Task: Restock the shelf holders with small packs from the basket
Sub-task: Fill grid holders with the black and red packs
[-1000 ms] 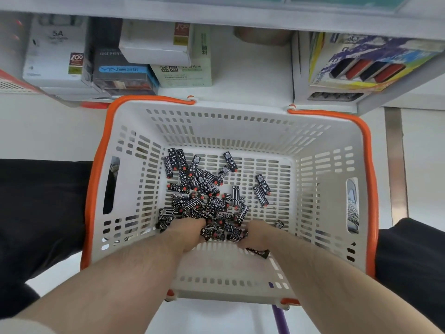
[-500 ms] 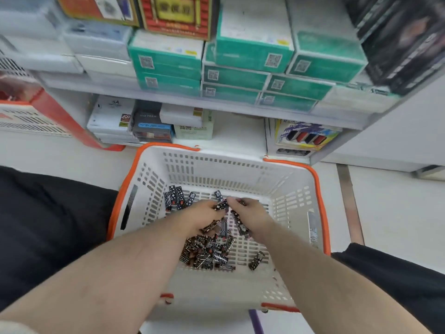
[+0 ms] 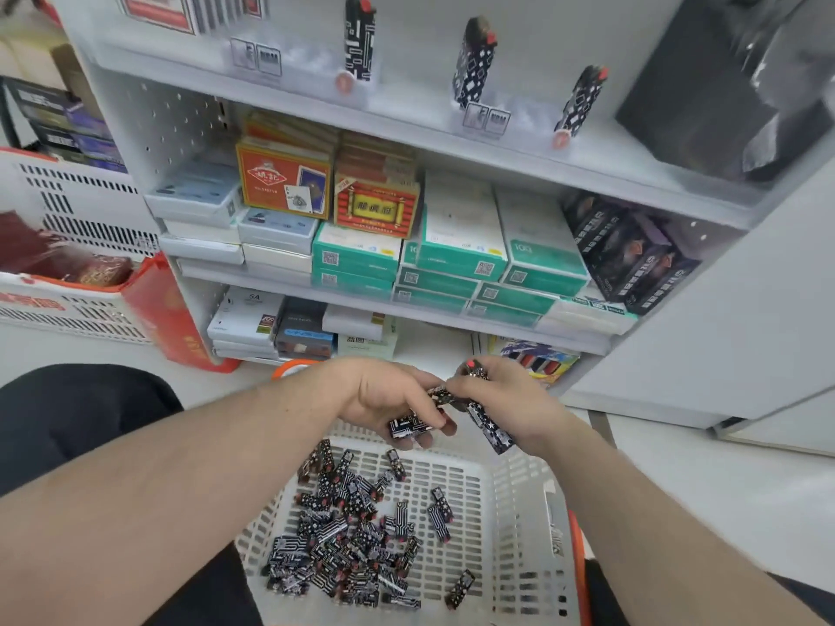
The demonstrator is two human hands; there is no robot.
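Both hands hover together above the white basket with an orange rim (image 3: 519, 526). My left hand (image 3: 384, 395) grips small black-and-white patterned packs (image 3: 409, 426) with red caps. My right hand (image 3: 510, 399) holds more of the same packs (image 3: 490, 426), one red tip sticking up past the fingers. A heap of several loose packs (image 3: 348, 544) lies on the basket floor. On the top shelf three packs (image 3: 472, 61) stand upright in clear shelf holders (image 3: 485, 117).
Middle shelves hold green-and-white boxes (image 3: 456, 259), red card boxes (image 3: 375, 205) and dark boxes (image 3: 632, 255). A second white basket (image 3: 68, 246) and a red bag (image 3: 176, 318) stand at left. My dark trouser legs flank the basket.
Both hands have lifted out of the basket with packs in them. My view has tilted up from the basket floor to the shelves and the holders.
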